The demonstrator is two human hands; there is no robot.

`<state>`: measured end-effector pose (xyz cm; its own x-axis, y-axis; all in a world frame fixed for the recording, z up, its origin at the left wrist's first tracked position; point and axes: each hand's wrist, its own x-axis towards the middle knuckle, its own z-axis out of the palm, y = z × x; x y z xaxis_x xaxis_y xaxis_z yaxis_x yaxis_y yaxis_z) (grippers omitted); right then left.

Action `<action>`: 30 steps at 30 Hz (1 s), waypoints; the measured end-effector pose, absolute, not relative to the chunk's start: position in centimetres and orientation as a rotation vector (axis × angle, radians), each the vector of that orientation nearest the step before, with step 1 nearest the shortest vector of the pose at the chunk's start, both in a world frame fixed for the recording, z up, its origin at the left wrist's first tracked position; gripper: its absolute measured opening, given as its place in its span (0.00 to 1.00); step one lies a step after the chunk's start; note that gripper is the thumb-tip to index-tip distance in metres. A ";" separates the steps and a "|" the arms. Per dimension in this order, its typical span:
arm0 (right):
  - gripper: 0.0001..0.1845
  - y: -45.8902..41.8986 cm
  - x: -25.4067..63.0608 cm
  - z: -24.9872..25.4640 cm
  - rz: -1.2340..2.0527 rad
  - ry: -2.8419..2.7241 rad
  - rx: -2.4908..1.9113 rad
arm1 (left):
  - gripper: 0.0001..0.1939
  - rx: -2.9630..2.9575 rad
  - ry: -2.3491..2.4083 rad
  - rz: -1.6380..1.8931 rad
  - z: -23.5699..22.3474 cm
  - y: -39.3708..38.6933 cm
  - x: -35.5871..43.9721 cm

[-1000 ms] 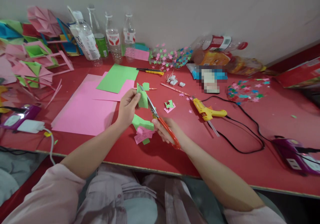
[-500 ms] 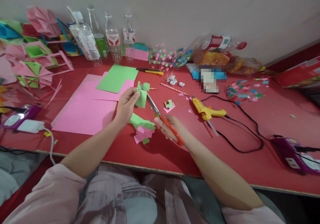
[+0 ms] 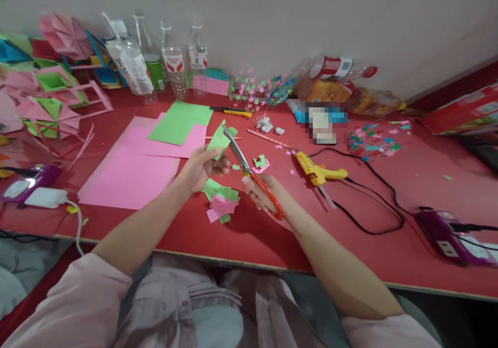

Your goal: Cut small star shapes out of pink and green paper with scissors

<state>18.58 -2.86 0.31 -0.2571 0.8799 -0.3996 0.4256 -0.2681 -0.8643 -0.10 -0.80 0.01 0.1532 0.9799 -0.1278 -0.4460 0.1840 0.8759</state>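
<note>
My left hand (image 3: 202, 165) pinches a small piece of green paper (image 3: 220, 140) and holds it up over the red table (image 3: 249, 234). My right hand (image 3: 261, 192) grips red-handled scissors (image 3: 254, 179), whose blades point up and left and meet the green paper's right edge. A tiny green star (image 3: 235, 167) is just below the blades. Under my hands lies a pile of green and pink scraps (image 3: 220, 200).
Pink and green sheets (image 3: 143, 156) lie to the left, folded paper shapes (image 3: 46, 94) further left. Bottles (image 3: 155, 63) line the wall. A yellow glue gun (image 3: 319, 170) with a black cord, a utility knife (image 3: 233, 111), star cut-outs (image 3: 377, 139) and purple power strips (image 3: 451, 228) sit around.
My left hand turned and lowered the green paper a little. The scissors shifted up and right along its edge, and a small green star now shows below the blades.
</note>
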 end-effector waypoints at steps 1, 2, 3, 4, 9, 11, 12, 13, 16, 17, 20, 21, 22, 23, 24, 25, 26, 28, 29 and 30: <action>0.24 -3.0 18.6 0.5 1.528 -1.582 -1.591 | 0.14 0.781 0.835 1.169 0.0 -0.9 0.0; 0.24 -3.1 18.6 0.6 1.518 -1.593 -1.565 | 0.12 0.766 0.829 1.167 0.0 -0.9 0.0; 0.24 -3.1 18.6 0.8 1.512 -1.603 -1.531 | 0.11 0.751 0.827 1.188 0.0 -0.9 0.1; 0.24 -3.2 18.6 1.0 1.511 -1.609 -1.504 | 0.09 0.737 0.826 1.222 0.0 -0.9 0.0; 0.24 -3.0 18.7 0.8 1.542 -1.550 -1.557 | 0.09 0.638 0.826 1.434 0.0 -0.1 -0.5; 0.25 -3.0 18.6 0.6 1.566 -1.591 -1.576 | 0.11 0.586 0.829 1.483 0.1 0.0 -0.5; 0.26 -3.0 18.5 0.5 1.584 -1.615 -1.549 | 0.11 0.570 0.834 1.499 0.1 0.0 -0.5; 0.27 -3.1 18.5 0.4 1.591 -1.630 -1.533 | 0.11 0.567 0.842 1.514 0.0 0.0 -0.4; 0.28 -3.5 18.3 0.3 1.577 -1.645 -1.499 | 0.10 0.661 0.863 1.553 -0.2 -0.1 -0.1; 0.29 -3.6 18.3 0.2 1.580 -1.648 -1.492 | 0.10 0.705 0.868 1.561 -0.3 -0.1 0.0; 0.29 -3.6 18.3 -0.1 1.590 -1.660 -1.479 | 0.08 0.777 0.889 1.570 -0.3 -0.2 0.1; 0.29 -3.6 18.3 -0.2 1.592 -1.662 -1.471 | 0.08 0.774 0.898 1.571 -0.2 -0.2 0.1; 0.29 -3.6 18.3 -0.3 1.593 -1.665 -1.464 | 0.08 0.762 0.906 1.569 -0.1 -0.2 0.0; 0.29 -3.6 18.3 -0.3 1.593 -1.668 -1.458 | 0.08 0.745 0.909 1.565 0.1 -0.2 -0.1; 0.29 -3.6 18.3 -0.2 1.590 -1.668 -1.457 | 0.07 0.726 0.909 1.560 0.3 -0.2 -0.1; 0.28 -3.7 18.3 -0.1 1.582 -1.668 -1.462 | 0.07 0.707 0.907 1.554 0.4 -0.2 -0.1; 0.28 -3.7 18.3 0.0 1.571 -1.666 -1.471 | 0.07 0.690 0.906 1.546 0.6 -0.3 -0.1; 0.28 -3.8 18.2 0.3 1.551 -1.670 -1.478 | 0.06 0.675 0.899 1.533 0.8 -0.3 -0.1; 0.28 -3.9 18.2 0.5 1.543 -1.675 -1.474 | 0.06 0.677 0.894 1.532 0.9 -0.4 0.0; 0.28 -4.0 18.1 0.7 1.537 -1.682 -1.470 | 0.06 0.681 0.888 1.535 0.9 -0.4 0.0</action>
<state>18.15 -3.99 0.68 -0.3482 0.8783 -0.3278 0.4054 -0.1742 -0.8974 0.00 -0.38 0.86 -0.1528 0.9865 -0.0588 -0.5432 -0.0341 0.8389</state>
